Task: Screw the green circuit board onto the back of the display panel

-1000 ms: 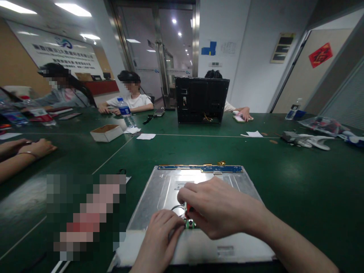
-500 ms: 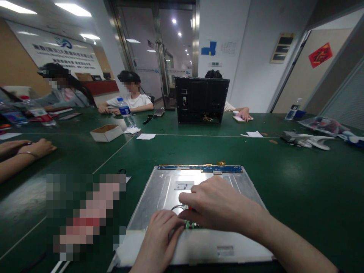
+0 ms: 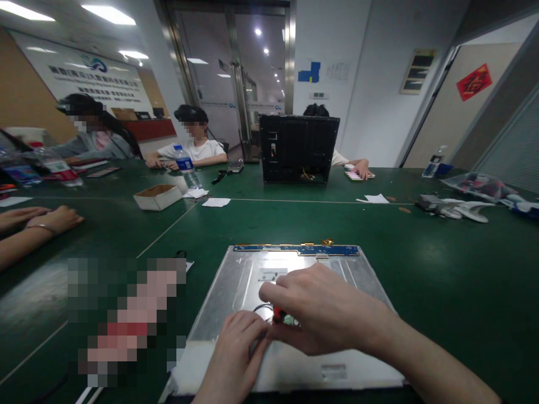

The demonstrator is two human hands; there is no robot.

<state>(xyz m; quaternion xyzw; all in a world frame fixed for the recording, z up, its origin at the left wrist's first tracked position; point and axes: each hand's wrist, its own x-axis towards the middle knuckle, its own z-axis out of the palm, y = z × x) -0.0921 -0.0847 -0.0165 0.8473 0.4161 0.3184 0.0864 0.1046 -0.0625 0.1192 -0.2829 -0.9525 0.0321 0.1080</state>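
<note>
A silver metal display panel [image 3: 236, 286] lies back-up on the green table in front of me, with a blue circuit strip [image 3: 297, 249] along its far edge. My right hand [image 3: 324, 311] is curled over the panel's near part, pinching a small red and green connector piece [image 3: 281, 317] with a thin dark wire. My left hand [image 3: 236, 348] rests on the panel's near edge, fingers bent and pressed down beside that piece. The connector is mostly hidden under my fingers.
A black monitor housing [image 3: 298, 148] stands upright mid-table. A small cardboard box [image 3: 158, 196], a water bottle [image 3: 185, 165] and paper slips lie at the left. Other people sit along the far and left sides; someone's forearms [image 3: 29, 227] rest at the left edge. White parts [image 3: 457, 207] lie at the right.
My right hand has shifted slightly toward me and left, lifting the red and green piece a little off the panel. My left hand has stayed in place.
</note>
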